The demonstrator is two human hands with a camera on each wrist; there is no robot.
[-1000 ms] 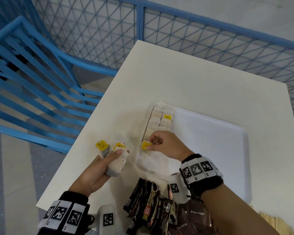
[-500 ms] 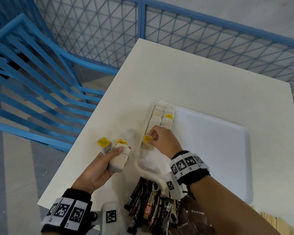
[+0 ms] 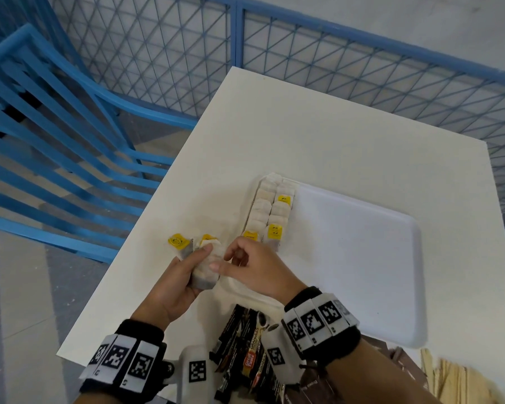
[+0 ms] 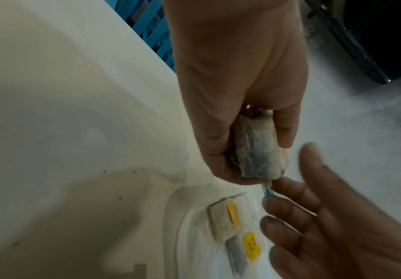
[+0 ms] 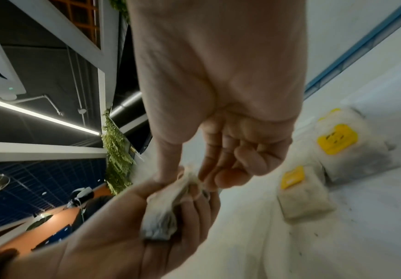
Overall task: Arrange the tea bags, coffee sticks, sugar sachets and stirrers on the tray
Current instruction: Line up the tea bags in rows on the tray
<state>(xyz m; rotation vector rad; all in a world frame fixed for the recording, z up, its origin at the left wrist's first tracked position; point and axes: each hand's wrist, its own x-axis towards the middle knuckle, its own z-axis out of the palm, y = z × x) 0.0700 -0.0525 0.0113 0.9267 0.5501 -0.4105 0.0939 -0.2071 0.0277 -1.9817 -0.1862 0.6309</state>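
White table against the blue mesh fence, and on it my white tray: two neat columns of tea bags fill its left edge, the rest bare. The coffee sticks are off it, at the near edge. My right hand has come back from the row it was just topping up, so that bag is placed; now its thumb and forefinger pinch the next one from the tea bag stack that my left hand grips just left of the tray.
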